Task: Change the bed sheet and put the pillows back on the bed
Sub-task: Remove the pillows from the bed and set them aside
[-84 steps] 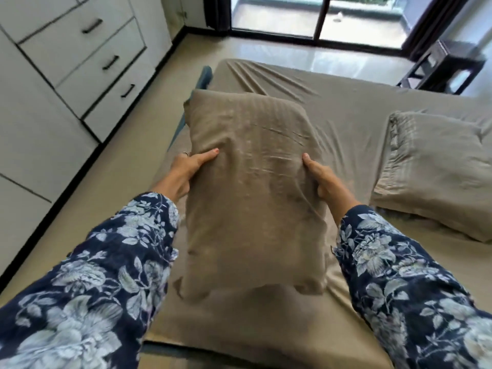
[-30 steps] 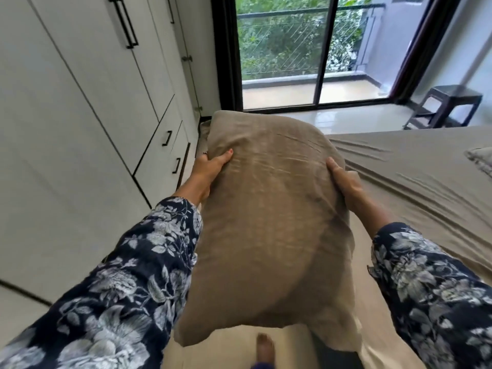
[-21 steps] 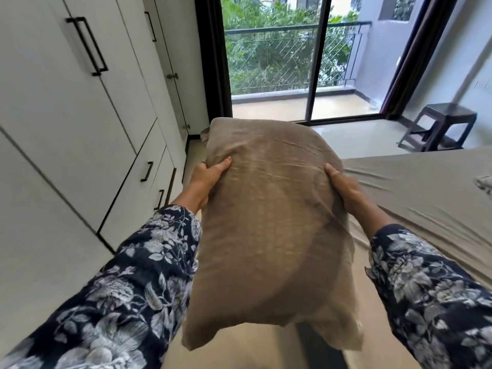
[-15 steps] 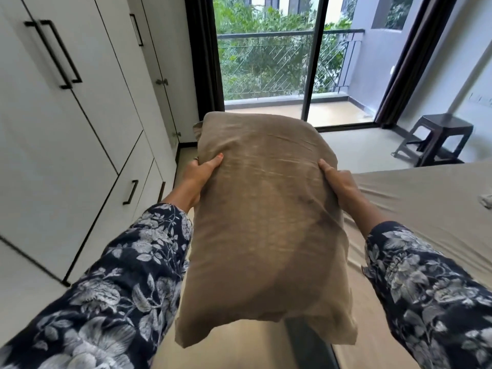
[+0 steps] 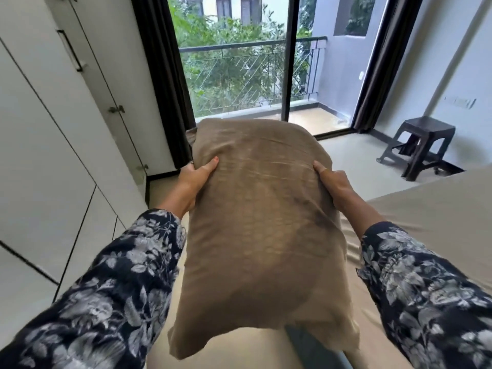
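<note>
While both arms reached forward in the head view, one pillow was carried between them.
Head view, pillow: tan pillow (image 5: 261,225) was held up in mid-air, long axis running away from the camera, far end raised, near end sagging low toward the camera.
Pillow position: it hung above the bed's left edge and the strip of floor beside it, touching nothing but the hands.
Left grip: left hand (image 5: 193,177) grasped the pillow's left side near the far end, thumb lying across the top face, the other fingers hidden behind the edge.
Right grip: right hand (image 5: 332,182) grasped the pillow's right side opposite the left hand, thumb on the top face, remaining fingers hidden by the fabric.
Sleeves: both forearms wore dark floral sleeves (image 5: 111,294).
Bed: bed (image 5: 431,217) lay at lower right, covered by a tan sheet with a few creases close to the pillow.
Wardrobe: white wardrobe (image 5: 53,145) stood along the left, doors shut, a dark bar handle on one.
Far end: glass balcony door (image 5: 239,73) with dark curtains either side, railing and greenery beyond.
Stool: dark stool (image 5: 423,145) stood on the floor at right, near the wall, well apart from the pillow.
</note>
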